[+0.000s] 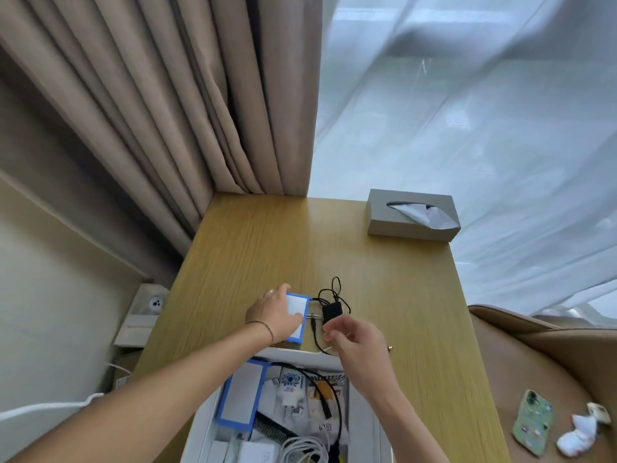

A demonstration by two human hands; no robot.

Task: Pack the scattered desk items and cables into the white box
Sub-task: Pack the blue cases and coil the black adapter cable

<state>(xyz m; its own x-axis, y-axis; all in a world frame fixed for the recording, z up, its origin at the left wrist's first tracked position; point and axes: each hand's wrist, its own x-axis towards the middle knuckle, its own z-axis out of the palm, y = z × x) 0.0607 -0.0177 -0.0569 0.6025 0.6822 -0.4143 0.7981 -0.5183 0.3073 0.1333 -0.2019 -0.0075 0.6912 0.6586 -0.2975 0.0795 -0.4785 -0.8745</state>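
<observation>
The white box [300, 355] stands at the desk's near edge, holding a blue-framed white card [241, 397], a black comb, white cables, a plug and small packets. Just beyond it, my left hand [273, 315] grips a second blue-framed white card [298, 315] lying on the wooden desk [253, 248]. To its right sits a small black adapter [332, 313] with a tangled black cable [334, 290]. My right hand [354, 342] hovers over the cable's near part with fingers curled and pinched; whether it holds the cable is hidden.
A grey tissue box [412, 215] stands at the desk's far right. Beige curtains [167, 128] hang behind the desk, sheer ones to the right. On a tan chair [534, 362] lie a phone [533, 422] and crumpled tissue [579, 436]. A white cord [50, 407] runs along the floor at left.
</observation>
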